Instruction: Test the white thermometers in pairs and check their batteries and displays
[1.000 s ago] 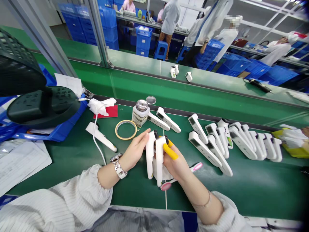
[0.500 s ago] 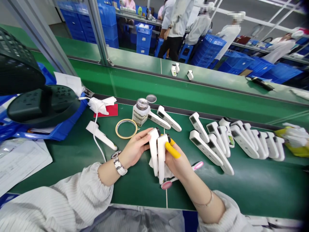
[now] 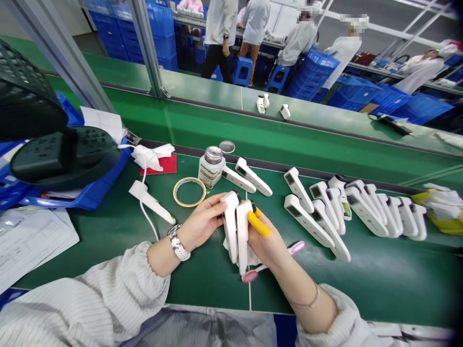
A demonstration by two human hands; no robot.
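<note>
My left hand (image 3: 201, 224) grips a white handheld thermometer (image 3: 229, 225) held upright by its head. My right hand (image 3: 265, 243), with yellow finger cots on two fingers, grips a second white thermometer (image 3: 242, 233) pressed side by side against the first. A white cloth and a pink-tipped tool (image 3: 253, 272) sit under my right palm. A wristwatch (image 3: 178, 243) is on my left wrist.
A row of several white thermometers (image 3: 347, 212) lies to the right. Behind my hands stand a solvent bottle (image 3: 211, 166), a tape ring (image 3: 189, 192), two more thermometers (image 3: 249, 176), a red pad (image 3: 162, 166) and a cabled probe (image 3: 150, 202). Black fan (image 3: 54, 154) at left; other people work beyond the conveyor.
The two thermometers and both hands have shifted slightly right and up on the table compared with a second ago; people in the background have walked along.
</note>
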